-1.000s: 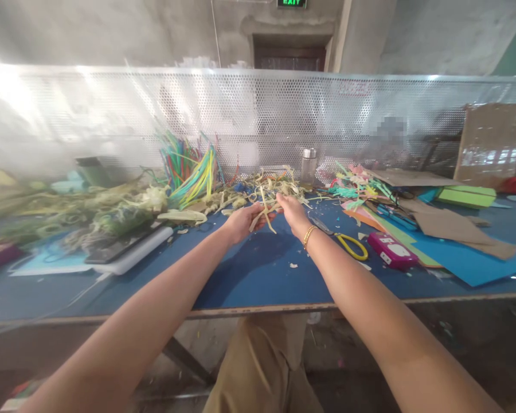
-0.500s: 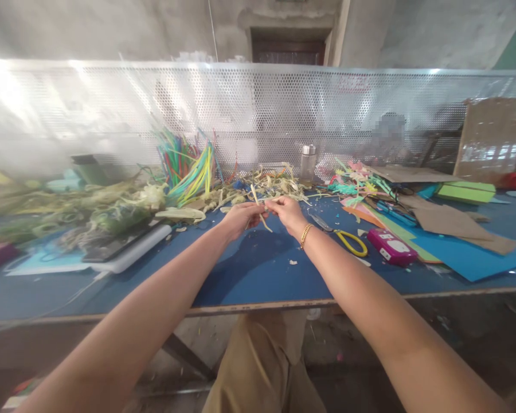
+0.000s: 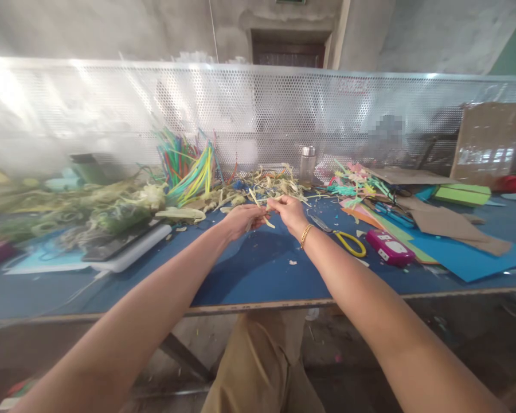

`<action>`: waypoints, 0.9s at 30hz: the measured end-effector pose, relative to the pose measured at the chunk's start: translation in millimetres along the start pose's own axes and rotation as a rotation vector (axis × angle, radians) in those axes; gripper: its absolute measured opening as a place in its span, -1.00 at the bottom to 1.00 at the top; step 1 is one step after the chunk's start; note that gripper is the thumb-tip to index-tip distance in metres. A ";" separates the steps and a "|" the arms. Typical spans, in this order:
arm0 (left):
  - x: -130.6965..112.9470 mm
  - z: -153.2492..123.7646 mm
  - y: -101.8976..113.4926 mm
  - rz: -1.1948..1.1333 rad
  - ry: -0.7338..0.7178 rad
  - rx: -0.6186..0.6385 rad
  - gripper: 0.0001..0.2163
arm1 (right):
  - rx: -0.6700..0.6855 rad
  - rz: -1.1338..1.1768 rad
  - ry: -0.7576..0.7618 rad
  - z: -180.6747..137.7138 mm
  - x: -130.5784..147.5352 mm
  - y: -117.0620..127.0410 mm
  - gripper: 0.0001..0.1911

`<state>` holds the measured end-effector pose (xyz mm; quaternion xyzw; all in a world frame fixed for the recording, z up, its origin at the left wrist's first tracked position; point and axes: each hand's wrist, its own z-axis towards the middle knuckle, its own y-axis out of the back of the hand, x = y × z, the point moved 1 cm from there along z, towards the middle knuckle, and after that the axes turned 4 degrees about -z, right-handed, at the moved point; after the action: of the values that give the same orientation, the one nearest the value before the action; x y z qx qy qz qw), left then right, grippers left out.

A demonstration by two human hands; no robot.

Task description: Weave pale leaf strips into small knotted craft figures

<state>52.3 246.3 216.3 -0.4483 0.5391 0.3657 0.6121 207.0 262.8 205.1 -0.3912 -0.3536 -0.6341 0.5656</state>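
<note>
My left hand [image 3: 239,219] and my right hand [image 3: 289,211] meet above the blue table [image 3: 258,269], both pinching pale yellow strips [image 3: 261,207] between their fingertips. The strips stick up and droop down between the two hands. A gold bracelet sits on my right wrist. Just behind the hands lies a heap of similar pale strips [image 3: 270,184].
Yellow-handled scissors [image 3: 348,241] and a magenta box [image 3: 389,248] lie right of my right hand. Coloured paper sheets [image 3: 460,258] and cardboard cover the right side. A bundle of coloured sticks [image 3: 189,166], a small jar [image 3: 308,163], a white tray [image 3: 129,252] and a perforated metal screen [image 3: 258,115] stand behind.
My hands have drawn closer together and a little farther from me, working the strips between the fingertips. The view has tilted slightly downward.
</note>
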 end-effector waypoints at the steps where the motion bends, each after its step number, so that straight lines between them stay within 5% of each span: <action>1: 0.7 0.6 -0.3 -0.021 -0.005 -0.001 -0.82 | 0.001 0.001 -0.012 0.6 0.2 1.9 -0.62; 13: -2.8 2.7 1.1 -0.289 -0.173 -0.068 -0.88 | -0.115 -0.029 -0.313 -1.3 -9.3 -5.6 -0.84; 17: -0.8 2.6 -1.4 -0.284 -0.213 -0.099 -0.82 | -0.268 -0.090 -0.202 -1.1 -10.2 -6.0 -0.83; 23: 1.5 3.7 -3.4 -0.186 -0.273 -0.060 -0.77 | -0.025 -0.149 -0.023 -8.9 -5.7 -14.1 -0.75; 27: 5.4 5.0 -5.9 -0.122 -0.299 -0.057 -0.74 | -0.021 -0.122 -0.005 -11.3 -7.9 -18.3 -0.76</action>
<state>60.3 248.9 211.9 -0.4379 0.4032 0.4056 0.6937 188.2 258.2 192.8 -0.3763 -0.3715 -0.6700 0.5210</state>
